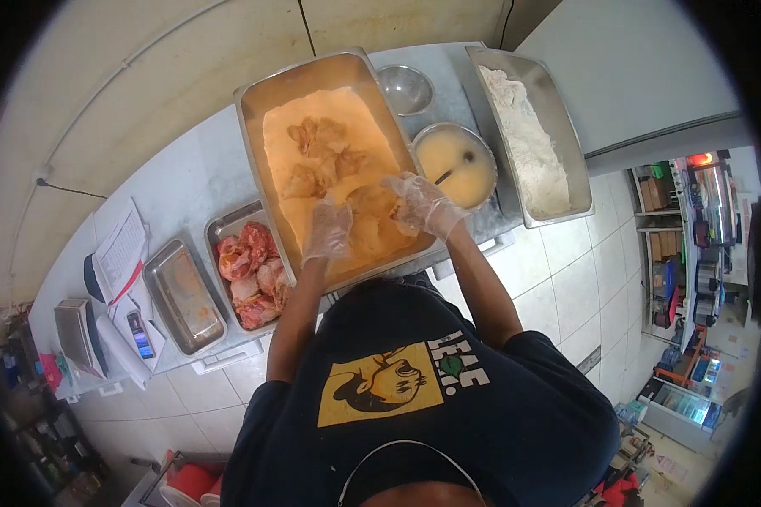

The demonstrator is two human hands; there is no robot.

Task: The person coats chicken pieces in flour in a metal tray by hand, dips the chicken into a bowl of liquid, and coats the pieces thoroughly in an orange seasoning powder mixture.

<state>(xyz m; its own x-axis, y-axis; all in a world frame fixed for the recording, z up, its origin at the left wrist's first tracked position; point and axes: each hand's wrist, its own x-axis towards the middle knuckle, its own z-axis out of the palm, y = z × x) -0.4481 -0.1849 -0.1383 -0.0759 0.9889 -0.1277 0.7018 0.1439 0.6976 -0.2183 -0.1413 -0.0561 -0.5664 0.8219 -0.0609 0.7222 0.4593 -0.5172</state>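
Observation:
A deep steel pan [247,127] holds orange seasoned flour [287,135]. Flour-coated chicken pieces [321,156] lie heaped in its middle. Both my hands are inside the near end of the pan, in clear plastic gloves. My left hand [330,228] rests at the flour on the left, fingers stretched forward and apart from the other hand. On the right, my right hand [427,204] curls around a coated chicken piece [404,221], whose far side is hidden by the glove. Between the hands is a mound of floury pieces [372,220].
Left of the pan are a tray of raw meat [249,270], a shallow steel tray [183,296], papers [123,245] and a phone [140,334]. To the right stand a bowl of yellowish liquid [452,160] with a ladle, a small steel bowl [407,89] and a pan of white flour [533,144].

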